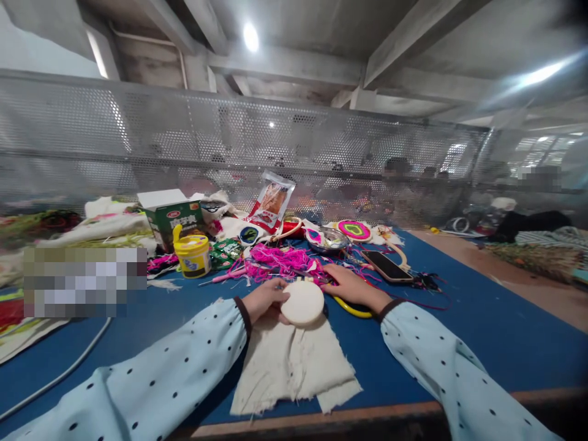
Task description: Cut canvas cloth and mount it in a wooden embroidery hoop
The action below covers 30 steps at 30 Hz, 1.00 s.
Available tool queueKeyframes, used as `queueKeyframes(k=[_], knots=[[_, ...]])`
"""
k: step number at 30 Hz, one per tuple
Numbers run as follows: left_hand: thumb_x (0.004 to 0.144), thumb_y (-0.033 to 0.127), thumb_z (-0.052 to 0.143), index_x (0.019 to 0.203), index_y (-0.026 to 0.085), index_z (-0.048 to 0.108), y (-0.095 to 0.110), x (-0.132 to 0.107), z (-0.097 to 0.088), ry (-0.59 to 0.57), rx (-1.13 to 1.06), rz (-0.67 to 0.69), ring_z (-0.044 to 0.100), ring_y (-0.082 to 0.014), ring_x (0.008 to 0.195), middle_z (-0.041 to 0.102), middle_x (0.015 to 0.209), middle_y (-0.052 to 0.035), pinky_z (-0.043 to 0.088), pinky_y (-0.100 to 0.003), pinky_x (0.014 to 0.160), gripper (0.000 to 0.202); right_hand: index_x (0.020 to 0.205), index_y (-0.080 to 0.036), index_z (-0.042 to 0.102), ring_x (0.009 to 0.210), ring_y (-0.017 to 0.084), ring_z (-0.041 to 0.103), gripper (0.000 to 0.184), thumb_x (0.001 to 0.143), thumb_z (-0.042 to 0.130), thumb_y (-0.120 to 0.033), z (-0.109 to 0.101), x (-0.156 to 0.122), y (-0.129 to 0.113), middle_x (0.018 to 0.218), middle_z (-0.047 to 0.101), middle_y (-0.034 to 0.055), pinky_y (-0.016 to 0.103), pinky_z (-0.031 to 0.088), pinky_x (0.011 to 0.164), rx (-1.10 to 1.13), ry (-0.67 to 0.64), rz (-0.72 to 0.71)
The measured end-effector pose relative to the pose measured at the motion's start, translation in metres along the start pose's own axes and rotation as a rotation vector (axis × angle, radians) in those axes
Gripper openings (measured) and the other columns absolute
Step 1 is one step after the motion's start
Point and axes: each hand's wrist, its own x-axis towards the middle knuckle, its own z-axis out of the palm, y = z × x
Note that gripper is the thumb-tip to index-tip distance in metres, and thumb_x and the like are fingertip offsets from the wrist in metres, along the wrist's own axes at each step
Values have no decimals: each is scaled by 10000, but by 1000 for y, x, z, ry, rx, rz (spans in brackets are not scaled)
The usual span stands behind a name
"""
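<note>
My left hand [267,301] grips the left edge of a small round embroidery hoop [302,303] with cream cloth stretched in it. The hoop is tilted toward me, its screw end at the top. Below it, cream fabric [298,367] with frayed edges lies on the blue table. My right hand [348,285] is just right of the hoop, fingers stretched out over the edge of a tangled heap of bright pink yarn [285,262]. Some of its fingertips are hard to make out among the threads. A curved yellow piece [353,309] lies under the right wrist.
Behind the yarn are a metal bowl [327,240], a food packet [272,202] and a pink-and-green embroidered round [354,230]. A yellow tub [192,256] and green box [169,217] stand left; a phone [386,267] lies right. A perforated metal screen [285,141] stands behind.
</note>
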Motion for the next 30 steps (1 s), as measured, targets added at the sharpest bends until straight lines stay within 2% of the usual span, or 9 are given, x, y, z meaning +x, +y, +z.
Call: queueKeyframes(k=[4, 6, 13, 15, 18, 21, 24, 27, 30], knots=[[683, 194, 657, 915, 167, 465, 10, 11, -8, 207, 8, 140, 592, -142, 575, 554, 681, 6, 540, -285, 491, 303, 1120, -153, 561, 990, 238, 533, 385, 805, 533, -372, 2, 5, 10, 1112, 578, 124, 316, 390, 832, -86, 57, 71], [684, 182, 647, 918, 166, 473, 13, 13, -13, 234, 18, 163, 574, -131, 550, 542, 668, 13, 534, -279, 480, 291, 1093, -143, 571, 956, 240, 542, 373, 808, 525, -380, 2, 5, 14, 1070, 587, 127, 315, 390, 808, -136, 80, 117], [591, 222, 686, 879, 159, 495, 13, -4, -9, -15, 76, -76, 571, -127, 558, 579, 679, 2, 470, -245, 522, 351, 1078, -153, 573, 965, 233, 532, 412, 804, 533, -459, 1, 3, 24, 1052, 578, 121, 319, 388, 822, -114, 128, 155], [633, 250, 649, 895, 186, 485, 11, -12, -1, 42, 257, 30, 539, -122, 530, 549, 624, 32, 416, -224, 509, 316, 1062, -151, 576, 968, 232, 528, 407, 809, 524, -465, 3, 3, 25, 1054, 571, 119, 329, 392, 830, -107, 119, 147], [733, 317, 574, 952, 219, 534, 9, -24, 7, 180, 838, 357, 495, -152, 514, 476, 513, 46, 366, -247, 550, 243, 1122, -140, 550, 1062, 249, 487, 436, 808, 531, -443, 6, 3, 25, 1136, 536, 137, 367, 366, 905, -119, 167, 133], [799, 366, 504, 977, 224, 587, 9, -30, 8, 280, 1180, 465, 520, -187, 563, 500, 533, 5, 370, -280, 624, 243, 1158, -161, 534, 1158, 258, 424, 438, 802, 541, -416, 5, 3, 21, 1233, 482, 135, 395, 324, 971, -108, 206, 82], [788, 469, 521, 1045, 208, 589, 11, -32, 5, 167, 1248, 532, 564, -236, 805, 624, 858, -82, 390, -308, 738, 372, 1170, -195, 522, 1175, 240, 416, 408, 813, 527, -391, 3, 2, 15, 1253, 472, 111, 392, 320, 985, -47, 198, 31], [634, 609, 641, 1220, 228, 499, 10, -31, 0, -102, 1201, 632, 493, -286, 1054, 562, 1167, -109, 346, -369, 911, 714, 1161, -190, 518, 1159, 235, 432, 394, 813, 524, -375, 3, 1, 11, 1235, 481, 113, 393, 326, 983, -13, 175, 23], [541, 645, 689, 1303, 259, 422, 5, -32, -2, -196, 1165, 677, 445, -321, 1144, 496, 1278, -114, 287, -421, 985, 895, 1157, -193, 515, 1155, 231, 436, 385, 811, 527, -363, 4, 1, 10, 1228, 482, 111, 389, 327, 987, 7, 156, 16]])
